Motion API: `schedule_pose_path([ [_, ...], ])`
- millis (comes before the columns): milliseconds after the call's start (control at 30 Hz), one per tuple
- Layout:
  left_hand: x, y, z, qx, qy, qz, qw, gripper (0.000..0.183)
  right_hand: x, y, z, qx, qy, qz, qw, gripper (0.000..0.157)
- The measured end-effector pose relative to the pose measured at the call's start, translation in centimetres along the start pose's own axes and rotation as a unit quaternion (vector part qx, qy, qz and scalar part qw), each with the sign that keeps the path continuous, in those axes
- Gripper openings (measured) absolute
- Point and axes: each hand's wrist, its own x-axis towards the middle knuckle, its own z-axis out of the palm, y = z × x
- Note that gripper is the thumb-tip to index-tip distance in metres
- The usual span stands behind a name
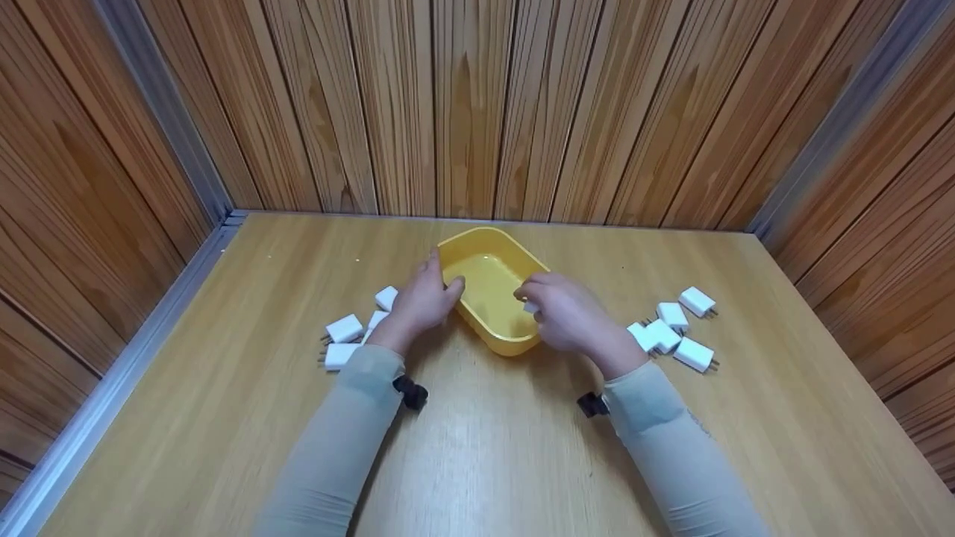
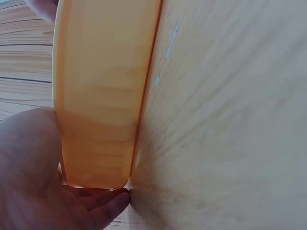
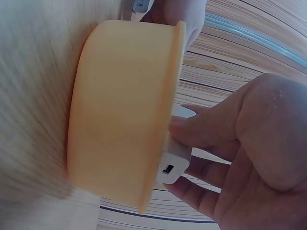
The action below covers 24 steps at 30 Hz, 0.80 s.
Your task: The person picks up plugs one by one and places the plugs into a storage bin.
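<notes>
A yellow plastic container (image 1: 515, 346), set at an angle, stands between the hands. My left hand (image 1: 424, 298) grips its left side, thumb at the rim and fingers along the outer wall. In the left wrist view, fingertips (image 2: 117, 203) curl around the end of the container. At the opposite rim, my right hand (image 1: 571, 313) pinches a white USB charger (image 3: 175, 165) between thumb and fingers. Its port face shows in the right wrist view, and part of it is hidden behind the rim and thumb. The container's visible floor is bare.
Several white chargers (image 1: 694, 354) with prongs lie right of the right hand. Another loose group (image 1: 345, 328) lies by the left wrist, partly covered by it. Wood-panelled walls (image 1: 477, 112) enclose the wooden table (image 1: 485, 447) at the back and sides.
</notes>
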Motion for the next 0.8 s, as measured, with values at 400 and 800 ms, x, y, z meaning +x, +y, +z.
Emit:
schedule_pose_path([
  [400, 0.0, 0.1, -0.1, -0.007, -0.006, -0.005, 0.9999, 0.092, 2.4, 0.5, 1.1, 0.012, -0.074, 0.002, 0.997, 0.038],
  [800, -0.1, 0.1, -0.1, -0.024, -0.016, -0.017, 0.9994, 0.093, 4.7, 1.2, 1.5, -0.009, -0.121, 0.0, 0.993, 0.037],
])
